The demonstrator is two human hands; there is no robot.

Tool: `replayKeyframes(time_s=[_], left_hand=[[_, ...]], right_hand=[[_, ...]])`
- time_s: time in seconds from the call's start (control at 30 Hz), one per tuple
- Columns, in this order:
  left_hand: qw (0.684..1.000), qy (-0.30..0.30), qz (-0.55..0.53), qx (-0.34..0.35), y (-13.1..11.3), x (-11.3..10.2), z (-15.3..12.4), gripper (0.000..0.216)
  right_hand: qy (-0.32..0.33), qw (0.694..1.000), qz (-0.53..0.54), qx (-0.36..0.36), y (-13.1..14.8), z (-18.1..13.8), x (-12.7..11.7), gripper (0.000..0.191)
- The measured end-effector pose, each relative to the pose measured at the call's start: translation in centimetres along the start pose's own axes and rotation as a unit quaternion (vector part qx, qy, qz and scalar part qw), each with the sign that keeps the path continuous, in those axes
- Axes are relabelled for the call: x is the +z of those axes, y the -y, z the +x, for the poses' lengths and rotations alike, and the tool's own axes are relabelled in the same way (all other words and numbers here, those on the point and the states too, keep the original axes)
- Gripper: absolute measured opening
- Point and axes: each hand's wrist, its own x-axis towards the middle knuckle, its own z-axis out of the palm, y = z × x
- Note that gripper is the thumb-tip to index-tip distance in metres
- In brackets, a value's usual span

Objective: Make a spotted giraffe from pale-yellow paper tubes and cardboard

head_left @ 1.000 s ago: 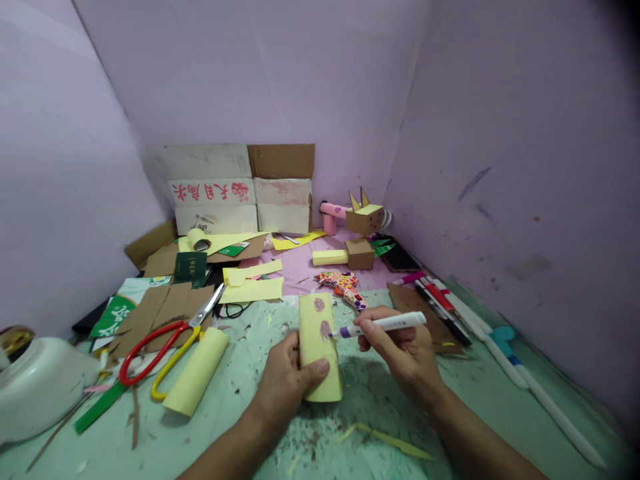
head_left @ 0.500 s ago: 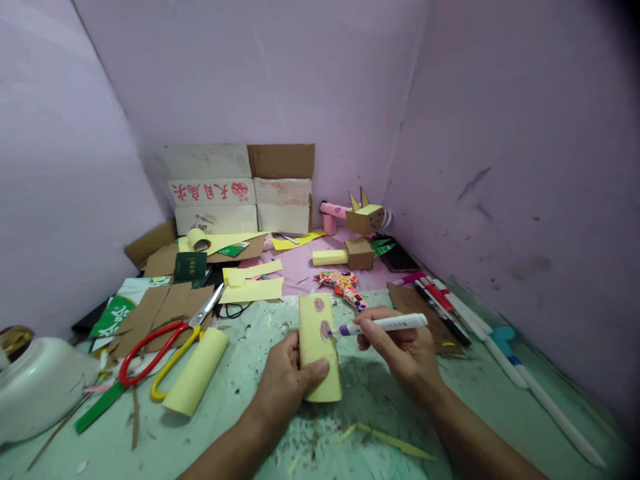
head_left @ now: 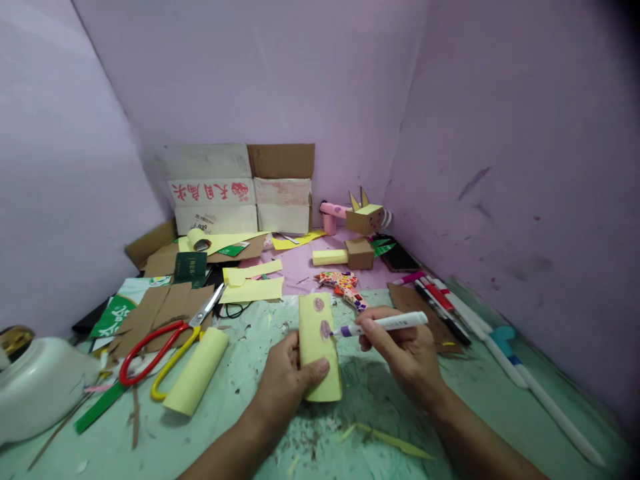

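My left hand [head_left: 286,381] grips the lower left side of a flattened yellow paper tube [head_left: 317,350], with the thumb pressed across its front. Two purple patches mark the tube's upper face, one above the other. Between the thumb and fingers of my right hand [head_left: 403,347] is a white marker pen [head_left: 395,321] with a purple end. Its tip points left, at the right side of the lower purple patch; whether it touches the paper I cannot tell.
Scissors [head_left: 187,327] with red and yellow handles lie left, beside a rolled yellow paper tube [head_left: 197,371]. Several markers [head_left: 440,303] lie on the right. Behind are a cardboard figure [head_left: 364,220], a small cardboard box [head_left: 359,254] and an upright carton [head_left: 215,197]. A white bowl-like object [head_left: 43,393] stands far left.
The marker tip has shifted slightly, from on the lower purple patch to its right edge. The left hand and the paper tube stay nearly still.
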Motion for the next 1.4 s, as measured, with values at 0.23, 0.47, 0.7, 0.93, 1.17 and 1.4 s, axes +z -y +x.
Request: replayKeyframes(time_s=[0.23,0.47,0.7,0.93,1.17,1.4], left_hand=[[1.000,-0.010,0.000,0.003,0.09,-0.06,0.02,0.061],[1.000,-0.001,0.002,0.008,-0.01,-0.05,-0.01,0.059],[1.000,-0.010,0.001,0.007,0.13,0.07,0.05,0.059],[1.000,-0.005,0.005,0.010,0.27,-0.03,0.13,0.061],[1.000,-0.006,-0.004,0.011,0.07,0.09,0.00,0.062],[1.000,-0.006,-0.006,0.005,0.03,0.14,0.03,0.063]], right_hand=[[0.026,0.999,-0.008,-0.016,0.17,-0.20,0.04,0.018],[0.033,0.999,0.026,-0.004,0.20,-0.27,0.39,0.016],[0.020,0.999,0.045,-0.004,0.29,-0.14,0.40,0.014],[-0.001,0.999,0.052,-0.008,0.06,-0.06,0.45,0.011],[-0.025,0.999,0.037,-0.005,0.29,0.10,0.29,0.013],[-0.023,1.000,-0.002,-0.008,0.18,0.17,-0.06,0.017]])
